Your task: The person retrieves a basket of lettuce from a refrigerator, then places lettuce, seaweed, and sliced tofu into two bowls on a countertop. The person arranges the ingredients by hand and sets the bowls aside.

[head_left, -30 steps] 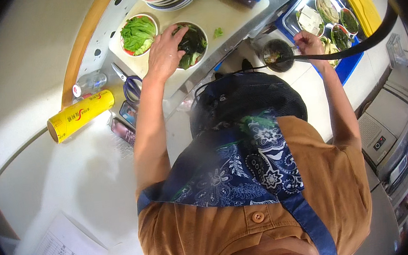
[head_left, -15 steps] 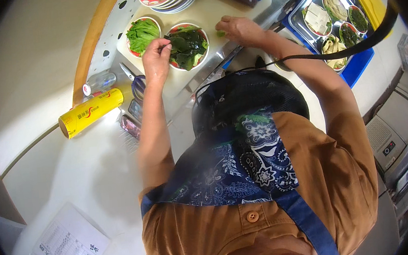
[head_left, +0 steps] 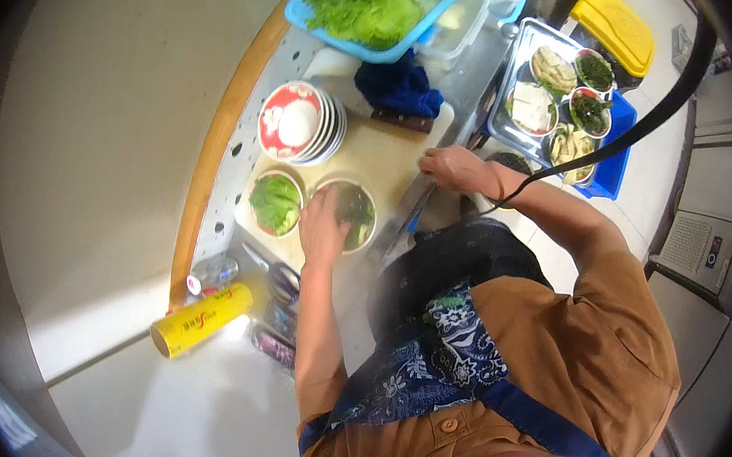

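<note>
Reaching forward from the lower edge, the left hand (head_left: 322,228) lies palm-down over the near rim of a bowl (head_left: 358,212) of dark greens, fingers loosely curled on it; whether they pinch any leaf cannot be told. Forearm straight, elbow low. The right hand (head_left: 456,168) rests at the right edge of the board (head_left: 385,153), fingers bent and together, knuckles up; nothing seen in its grip. Its arm is bent at the elbow, coming in from the right.

Against half a second ago: the left hand was at the gap between the two bowls, now squarely on the right one. The right hand was further out over the board's far corner, now drawn back to its near right edge. The view has tipped up, bringing a blue tray (head_left: 312,11) of lettuce into sight.

Count, left to right: one yellow roll (head_left: 202,319); two filled bowls on the board, the lettuce bowl (head_left: 275,203) just left of the dark-greens one, near touching; one stack of red-and-white plates (head_left: 300,123); one blue cloth (head_left: 399,88); one steel tray (head_left: 518,54) holding about five small dishes; one yellow lid (head_left: 611,28).
</note>
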### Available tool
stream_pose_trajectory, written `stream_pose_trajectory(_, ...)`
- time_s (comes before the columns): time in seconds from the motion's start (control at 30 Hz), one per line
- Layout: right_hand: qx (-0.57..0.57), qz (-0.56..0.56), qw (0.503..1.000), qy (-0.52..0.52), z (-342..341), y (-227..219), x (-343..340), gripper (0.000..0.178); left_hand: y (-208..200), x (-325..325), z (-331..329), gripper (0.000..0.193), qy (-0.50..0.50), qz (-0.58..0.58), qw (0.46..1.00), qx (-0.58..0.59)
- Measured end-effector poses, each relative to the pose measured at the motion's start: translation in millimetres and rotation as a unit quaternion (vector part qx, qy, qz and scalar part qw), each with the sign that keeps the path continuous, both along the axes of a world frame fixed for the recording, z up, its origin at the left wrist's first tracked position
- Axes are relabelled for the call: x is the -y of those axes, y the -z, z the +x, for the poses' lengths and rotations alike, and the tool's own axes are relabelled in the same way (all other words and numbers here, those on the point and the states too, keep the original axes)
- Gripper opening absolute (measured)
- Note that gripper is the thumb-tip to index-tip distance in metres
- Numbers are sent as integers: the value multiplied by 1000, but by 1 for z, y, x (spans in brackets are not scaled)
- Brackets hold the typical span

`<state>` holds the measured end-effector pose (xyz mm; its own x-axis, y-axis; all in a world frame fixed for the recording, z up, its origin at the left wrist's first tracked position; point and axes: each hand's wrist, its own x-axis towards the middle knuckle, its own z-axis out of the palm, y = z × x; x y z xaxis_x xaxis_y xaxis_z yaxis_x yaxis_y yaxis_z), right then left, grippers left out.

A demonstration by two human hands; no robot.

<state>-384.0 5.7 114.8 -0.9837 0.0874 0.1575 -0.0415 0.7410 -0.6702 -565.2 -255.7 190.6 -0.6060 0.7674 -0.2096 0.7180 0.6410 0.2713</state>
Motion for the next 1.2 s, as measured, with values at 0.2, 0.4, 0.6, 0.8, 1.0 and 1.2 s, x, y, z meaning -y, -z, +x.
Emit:
stream_pose_trajectory(0.2, 158, 120, 974, 106, 118, 30, -40, 10, 12, 2, -10, 45, 10, 45, 998, -38)
stream_pose_trajectory(0.4, 158, 35, 963, 217, 182, 115, -56, 20, 17, 18, -14, 21, 6, 133, 990, -40)
stream_pose_trajectory(0.6, 201, 71, 959, 188, 182, 114, -55, 25, -6, 21, -14, 20, -125, 125, 980, 95)
stream_pose_trajectory(0.8, 275, 33, 946, 170, 169, 103, -47, 28, -4, 13, -21, 26, -201, 190, 942, 191)
stream_pose_trajectory(1.0, 262, 17, 951, 161, 171, 109, -44, 28, 18, 3, -29, 45, -106, 183, 971, 108)
stream_pose_trajectory(1.2, 206, 22, 968, 144, 144, 100, -54, 23, 13, 6, -21, 46, -158, 198, 963, 92)
